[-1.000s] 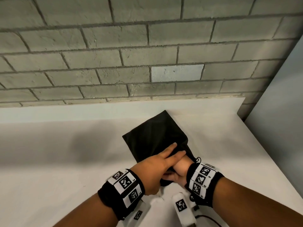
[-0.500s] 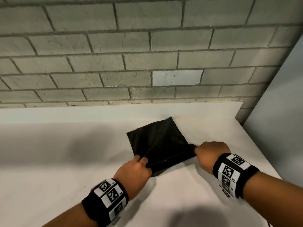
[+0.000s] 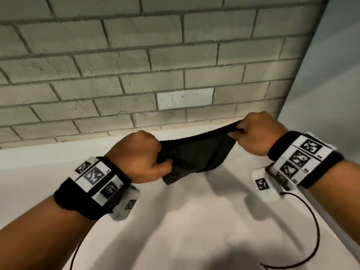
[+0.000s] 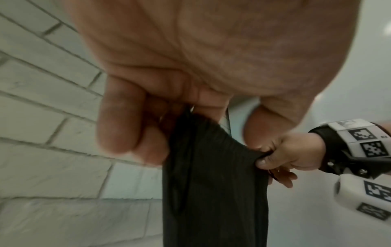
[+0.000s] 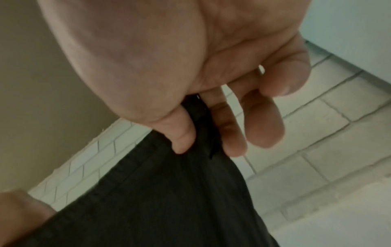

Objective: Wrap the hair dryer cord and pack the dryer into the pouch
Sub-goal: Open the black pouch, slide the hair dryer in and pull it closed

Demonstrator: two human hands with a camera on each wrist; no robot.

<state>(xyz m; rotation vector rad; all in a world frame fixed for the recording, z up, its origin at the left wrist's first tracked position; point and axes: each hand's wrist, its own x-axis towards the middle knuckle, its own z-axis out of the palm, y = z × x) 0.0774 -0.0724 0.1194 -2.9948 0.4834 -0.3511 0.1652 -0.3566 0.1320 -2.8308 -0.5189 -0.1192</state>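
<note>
Above table [image 3: 175, 221], both hands grip pouch [image 3: 196, 152]; contents hidden.

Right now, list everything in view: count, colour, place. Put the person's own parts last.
pouch: one, black fabric, held up above the table, stretched between both hands.
table: one, white, below the hands, running back to the wall.
brick wall: one, grey-white painted brick, behind the table.
side panel: one, pale grey, at the right.
thin cable: black, looping over the table near the right wrist.
wrist bands: two, black with white marker tiles, one on each wrist.
left hand: one, grips the pouch's left edge.
right hand: one, pinches the pouch's right edge.
</note>
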